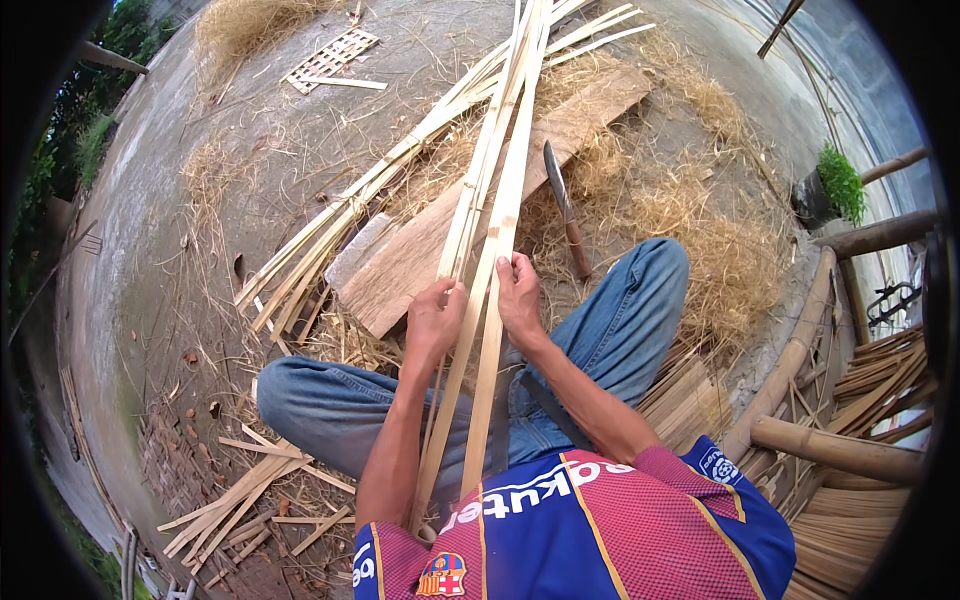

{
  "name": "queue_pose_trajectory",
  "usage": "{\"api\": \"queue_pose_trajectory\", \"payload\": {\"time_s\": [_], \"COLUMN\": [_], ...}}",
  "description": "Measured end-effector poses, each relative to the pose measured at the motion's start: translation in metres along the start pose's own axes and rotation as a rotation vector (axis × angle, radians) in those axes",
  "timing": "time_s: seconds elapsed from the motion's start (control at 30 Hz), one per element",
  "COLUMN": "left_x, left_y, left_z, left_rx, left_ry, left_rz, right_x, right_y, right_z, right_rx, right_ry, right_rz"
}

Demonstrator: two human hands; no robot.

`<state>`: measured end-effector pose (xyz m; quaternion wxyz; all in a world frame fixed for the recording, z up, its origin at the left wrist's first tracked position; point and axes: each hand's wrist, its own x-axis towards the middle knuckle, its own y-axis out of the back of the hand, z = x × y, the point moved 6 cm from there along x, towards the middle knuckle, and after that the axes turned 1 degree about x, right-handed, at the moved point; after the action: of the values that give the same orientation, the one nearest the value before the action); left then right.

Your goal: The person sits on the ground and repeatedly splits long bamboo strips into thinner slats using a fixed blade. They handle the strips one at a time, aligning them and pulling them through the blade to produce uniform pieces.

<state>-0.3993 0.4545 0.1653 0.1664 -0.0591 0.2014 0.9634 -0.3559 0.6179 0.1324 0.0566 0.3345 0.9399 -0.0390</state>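
Long, pale bamboo strips run from my lap up past the top of the picture. My left hand is closed on the strips at the left side, fingers curled round their edge. On the other side, my right hand pinches the edge of a wider bamboo strip, thumb and fingers together. The two groups spread slightly apart between my hands. Beneath them, a wooden board lies slanted on the ground. A knife with a wooden handle rests right of the strips, its blade pointing away from me.
Another bundle of bamboo strips lies slanted at the left. Curly shavings cover the ground at the right. Short offcuts are scattered at lower left. A woven lattice piece lies far left. Bamboo poles stand at the right edge.
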Motion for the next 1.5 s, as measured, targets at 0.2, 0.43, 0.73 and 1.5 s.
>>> {"api": "queue_pose_trajectory", "payload": {"time_s": [0.2, 0.43, 0.73, 1.5], "left_x": [0.000, -0.005, -0.008, -0.026], "left_y": [-0.010, -0.010, -0.013, 0.009], "left_z": [-0.004, 0.001, -0.004, 0.005], "left_rx": [-0.432, -0.276, -0.563, -0.242], "left_ry": [0.178, 0.225, 0.398, 0.204], "left_rz": [-0.231, -0.257, -0.282, -0.052], "right_x": [0.008, 0.000, -0.007, -0.014], "right_y": [-0.005, -0.007, -0.001, -0.017], "right_z": [0.017, 0.017, 0.027, 0.032], "right_rx": [0.045, 0.154, 0.321, 0.483], "right_ry": [-0.112, -0.204, -0.328, -0.352], "right_rz": [-0.089, -0.138, -0.085, 0.001]}}
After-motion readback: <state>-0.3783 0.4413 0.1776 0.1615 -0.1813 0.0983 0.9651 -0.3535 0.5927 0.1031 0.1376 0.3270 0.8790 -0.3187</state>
